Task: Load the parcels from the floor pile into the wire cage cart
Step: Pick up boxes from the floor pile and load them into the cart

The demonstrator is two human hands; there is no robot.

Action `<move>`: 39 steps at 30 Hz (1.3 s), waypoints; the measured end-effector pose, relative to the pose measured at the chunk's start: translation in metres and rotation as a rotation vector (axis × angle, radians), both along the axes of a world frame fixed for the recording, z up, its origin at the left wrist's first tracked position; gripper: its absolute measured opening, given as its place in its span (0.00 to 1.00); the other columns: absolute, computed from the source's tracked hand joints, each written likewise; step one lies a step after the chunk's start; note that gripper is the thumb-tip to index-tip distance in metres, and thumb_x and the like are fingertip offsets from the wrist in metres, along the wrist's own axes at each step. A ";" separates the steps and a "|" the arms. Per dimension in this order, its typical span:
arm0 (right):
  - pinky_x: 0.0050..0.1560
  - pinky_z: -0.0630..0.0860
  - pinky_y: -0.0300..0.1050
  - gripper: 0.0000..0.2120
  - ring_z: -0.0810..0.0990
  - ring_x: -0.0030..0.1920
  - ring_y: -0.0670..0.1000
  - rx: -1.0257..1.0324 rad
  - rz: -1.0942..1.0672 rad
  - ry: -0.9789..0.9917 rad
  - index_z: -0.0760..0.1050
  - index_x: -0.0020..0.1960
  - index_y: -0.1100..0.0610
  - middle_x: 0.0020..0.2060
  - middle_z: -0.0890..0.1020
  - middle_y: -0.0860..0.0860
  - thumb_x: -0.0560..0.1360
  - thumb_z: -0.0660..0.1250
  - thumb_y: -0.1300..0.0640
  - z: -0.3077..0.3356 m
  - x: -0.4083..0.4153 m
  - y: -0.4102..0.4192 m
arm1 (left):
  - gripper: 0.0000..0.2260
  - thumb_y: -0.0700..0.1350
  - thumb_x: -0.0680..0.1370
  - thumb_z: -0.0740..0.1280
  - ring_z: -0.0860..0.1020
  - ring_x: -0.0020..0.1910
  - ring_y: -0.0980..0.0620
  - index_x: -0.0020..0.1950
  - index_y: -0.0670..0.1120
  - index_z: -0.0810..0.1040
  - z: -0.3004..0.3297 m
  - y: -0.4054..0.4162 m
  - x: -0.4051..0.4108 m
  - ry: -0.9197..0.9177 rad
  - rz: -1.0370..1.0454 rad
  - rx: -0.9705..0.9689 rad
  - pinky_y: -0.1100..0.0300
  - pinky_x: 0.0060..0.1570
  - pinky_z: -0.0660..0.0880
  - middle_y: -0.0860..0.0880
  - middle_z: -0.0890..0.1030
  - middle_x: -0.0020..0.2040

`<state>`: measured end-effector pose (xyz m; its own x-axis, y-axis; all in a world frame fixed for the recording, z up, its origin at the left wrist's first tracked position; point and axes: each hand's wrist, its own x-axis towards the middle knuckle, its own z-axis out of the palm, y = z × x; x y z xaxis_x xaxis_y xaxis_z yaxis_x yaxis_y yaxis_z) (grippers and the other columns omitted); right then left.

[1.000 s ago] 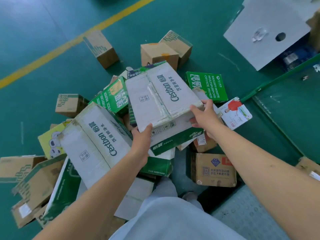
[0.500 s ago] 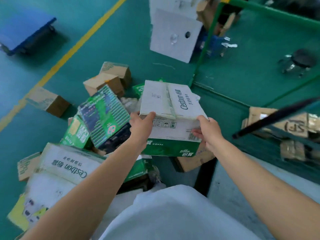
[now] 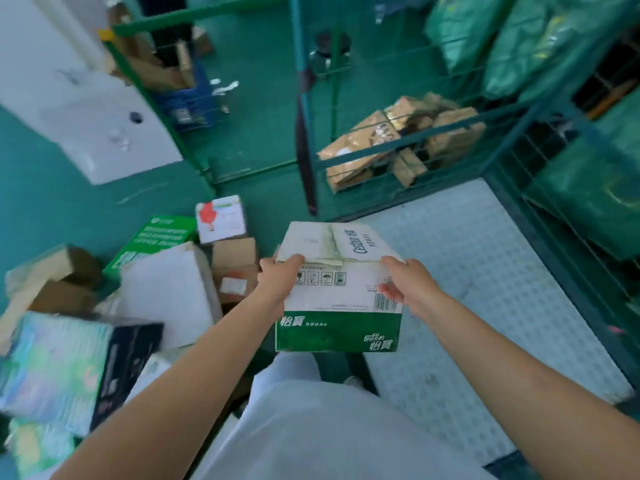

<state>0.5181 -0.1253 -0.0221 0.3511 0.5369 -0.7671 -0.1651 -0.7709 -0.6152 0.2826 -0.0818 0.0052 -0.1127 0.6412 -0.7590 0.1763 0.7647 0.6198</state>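
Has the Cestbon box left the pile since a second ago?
Yes. The box, held in the left hand and right hand, was over the pile; now it sits right of it, at the cart floor's edge.

Green floor (image 3: pixel 52 202) all around. At the left, a big white board (image 3: pixel 104 143) with one dark round hole (image 3: pixel 135 117) in it. Further back, a blue crate (image 3: pixel 194 102), with brown cardboard pieces (image 3: pixel 156 69) just above it. At the top middle, something black and round (image 3: pixel 329 43), too blurred to tell. At the upper right, bulging green sacks (image 3: pixel 519 46) close together.
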 end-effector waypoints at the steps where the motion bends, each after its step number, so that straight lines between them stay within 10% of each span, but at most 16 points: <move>1: 0.26 0.79 0.39 0.21 0.81 0.31 0.51 -0.008 -0.049 0.007 0.68 0.66 0.62 0.56 0.81 0.60 0.80 0.69 0.51 0.000 0.019 -0.011 | 0.41 0.61 0.64 0.73 0.82 0.55 0.41 0.72 0.51 0.60 -0.008 0.002 0.017 -0.014 -0.050 -0.008 0.40 0.51 0.83 0.44 0.76 0.62; 4: 0.26 0.78 0.40 0.25 0.82 0.28 0.51 -0.027 -0.151 0.032 0.64 0.69 0.62 0.56 0.81 0.62 0.80 0.70 0.51 0.001 0.058 -0.036 | 0.47 0.67 0.60 0.73 0.79 0.60 0.39 0.74 0.55 0.59 -0.042 0.014 0.057 0.056 -0.190 -0.043 0.40 0.54 0.81 0.42 0.75 0.66; 8: 0.24 0.78 0.39 0.17 0.82 0.28 0.51 -0.052 -0.318 0.071 0.64 0.65 0.58 0.56 0.82 0.62 0.83 0.67 0.51 0.002 0.095 -0.061 | 0.35 0.59 0.81 0.64 0.66 0.72 0.44 0.80 0.43 0.56 0.003 0.015 0.124 0.173 -0.500 -0.034 0.58 0.59 0.64 0.42 0.66 0.74; 31: 0.41 0.78 0.42 0.19 0.78 0.49 0.51 -0.165 -0.913 0.102 0.71 0.72 0.49 0.64 0.78 0.53 0.82 0.65 0.50 -0.104 0.194 0.093 | 0.32 0.52 0.84 0.65 0.69 0.71 0.42 0.83 0.52 0.51 -0.116 0.293 0.344 0.153 -1.211 -0.157 0.47 0.70 0.65 0.46 0.63 0.79; 39: 0.26 0.73 0.35 0.16 0.72 0.27 0.45 -0.134 -1.016 0.166 0.73 0.70 0.50 0.38 0.76 0.53 0.84 0.62 0.58 -0.219 0.253 0.129 | 0.24 0.52 0.83 0.65 0.74 0.62 0.48 0.79 0.56 0.63 -0.237 0.335 0.411 0.264 -1.250 -0.143 0.54 0.56 0.74 0.48 0.72 0.71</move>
